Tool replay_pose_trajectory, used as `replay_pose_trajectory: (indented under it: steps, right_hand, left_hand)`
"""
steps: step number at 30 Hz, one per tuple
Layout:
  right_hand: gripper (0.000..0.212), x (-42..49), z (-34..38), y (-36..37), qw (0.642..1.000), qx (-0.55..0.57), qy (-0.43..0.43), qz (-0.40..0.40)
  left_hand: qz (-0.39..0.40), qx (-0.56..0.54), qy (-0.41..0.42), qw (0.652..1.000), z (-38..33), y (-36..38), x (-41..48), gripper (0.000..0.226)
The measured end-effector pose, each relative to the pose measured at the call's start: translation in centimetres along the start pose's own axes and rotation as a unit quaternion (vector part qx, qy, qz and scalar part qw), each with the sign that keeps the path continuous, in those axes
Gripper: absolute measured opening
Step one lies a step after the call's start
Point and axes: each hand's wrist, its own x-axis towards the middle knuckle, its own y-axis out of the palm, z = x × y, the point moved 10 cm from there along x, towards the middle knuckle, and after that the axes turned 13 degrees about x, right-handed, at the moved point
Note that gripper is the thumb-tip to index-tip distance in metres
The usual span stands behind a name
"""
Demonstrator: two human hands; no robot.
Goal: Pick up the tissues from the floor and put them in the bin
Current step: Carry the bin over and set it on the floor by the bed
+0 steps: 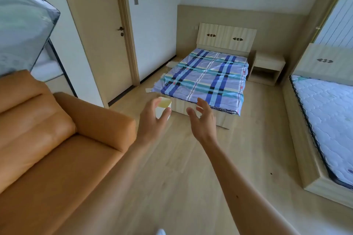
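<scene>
A small white bin (164, 103) with a pale yellow inside stands on the wooden floor at the foot of the plaid bed. My left hand (152, 120) is stretched out in front of it, fingers apart and holding nothing; it covers the bin's lower left part. My right hand (203, 120) is held out to the right of the bin, open and empty, with fingers spread. A white tissue (148, 89) lies on the floor by the bed's near left corner, beyond the bin.
An orange leather sofa (57, 149) fills the left. The bed with the plaid sheet (206, 76) is ahead, and a bare mattress on a wooden frame (328, 120) is on the right. A closed door (107, 44) stands far left. A white object (161, 232) shows at the bottom edge.
</scene>
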Motion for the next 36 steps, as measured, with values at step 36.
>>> replay_pose_trajectory:
  steps: [36]
  right_hand:
    - [0.054,51.6,-20.0,24.3,0.991,0.055,0.109,0.053]
  left_hand:
    - [0.009,-0.004,-0.135,0.991,21.0,18.4,47.6,0.032]
